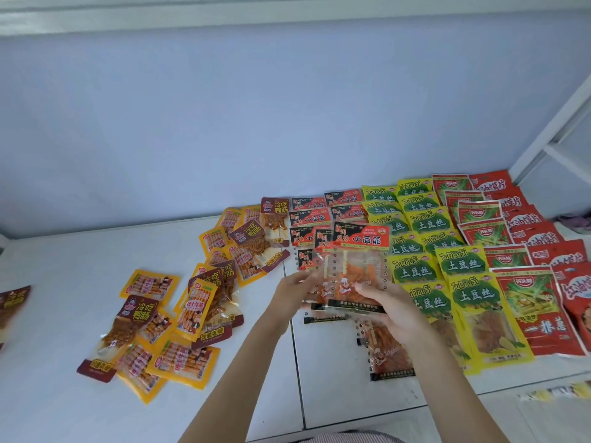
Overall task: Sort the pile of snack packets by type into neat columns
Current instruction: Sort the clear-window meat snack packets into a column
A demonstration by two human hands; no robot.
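Two hands, left hand (292,290) and right hand (388,310), together grasp one clear gluten packet (351,276) above the white surface (64,314). Two yellow-green columns (425,251) lie just right; a mixed pile (179,308) sits left, uncountable.

**Bare forearms, a striped garment at the near edge**

Two forearms are bare from the near edge of the view up to the wrists, with no sleeves, watch or rings visible. The left hand (295,294) and the right hand (395,311) are uncovered, without gloves. Along the near edge, between the forearms, shows a strip of pale fabric with thin pinkish stripes (367,438), partly blurred.
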